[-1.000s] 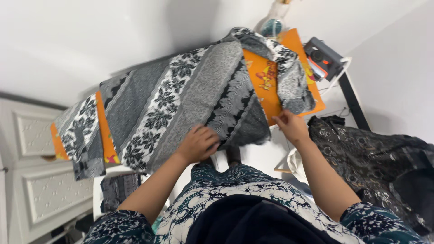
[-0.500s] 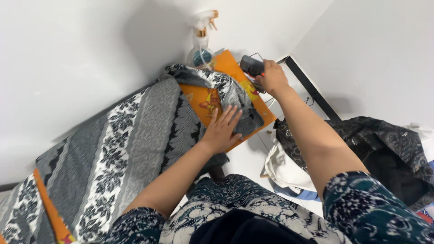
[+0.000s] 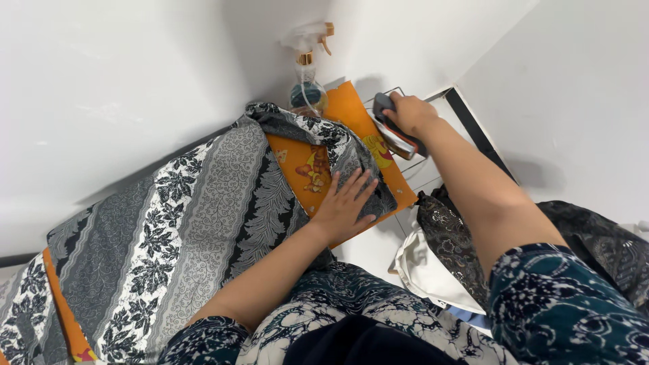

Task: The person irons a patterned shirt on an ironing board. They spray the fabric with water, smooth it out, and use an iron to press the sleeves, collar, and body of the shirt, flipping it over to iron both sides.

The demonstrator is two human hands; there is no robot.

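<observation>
Iron: a dark iron (image 3: 394, 130) with a silvery soleplate sits at the far end of the ironing board, at about 1 o'clock in the view, tilted on a wire rest.
Right hand: the right hand (image 3: 410, 115) is on top of the iron, its fingers (image 3: 400, 113) clenched round the handle; the iron's body shows below and to the left of the knuckles.
Fabric: a grey, black and white patterned cloth (image 3: 196, 216) with leaf and floral bands is spread along the board from 8 o'clock up to 12 o'clock, its far end bunched in folds near the bottle.
Left hand: the left hand (image 3: 345, 206) lies flat, fingers (image 3: 359, 186) spread and released, pressing the cloth's bunched edge at the centre of the view; it grasps nothing. The iron is well apart from it, toward 1 o'clock.
Ironing board: the orange printed cover of the ironing board (image 3: 351, 111) shows bare between the two hands and again at the 8 o'clock edge.
Spray bottle: a clear spray bottle (image 3: 307, 81) with a gold trigger stands upright at 12 o'clock, just beside the cloth's folds and to the left of the iron.
Other cloth: a dark patterned garment (image 3: 460, 243) lies heaped at 4 o'clock over a white basket (image 3: 426, 270), below the right forearm.
Walls: white walls (image 3: 135, 81) meet in a corner behind the board.
</observation>
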